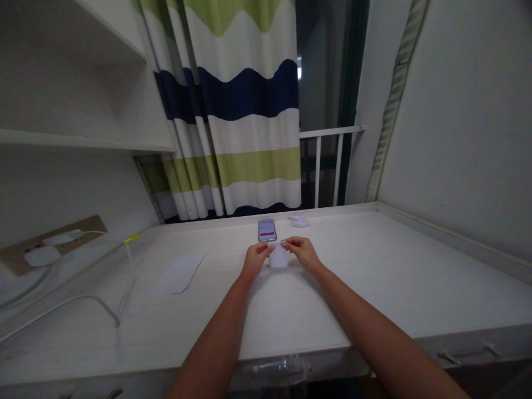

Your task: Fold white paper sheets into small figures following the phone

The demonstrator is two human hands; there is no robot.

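Note:
A small white sheet of paper point(278, 257) is held up between my two hands, just above the desk. My left hand point(256, 259) pinches its upper left corner with thumb and fingers. At the upper right corner, my right hand point(302, 252) grips it the same way. Right behind the paper lies a phone point(267, 229) with its screen lit. Some crumpled or folded white paper point(300, 221) rests to the phone's right, near the back edge.
A stack of white sheets point(180, 274) lies on the desk point(374, 266) at the left. White cables point(91, 297) run from a power strip point(54, 244) by the left wall. A striped curtain point(253, 111) hangs behind, and a shelf point(83, 138) juts out at upper left.

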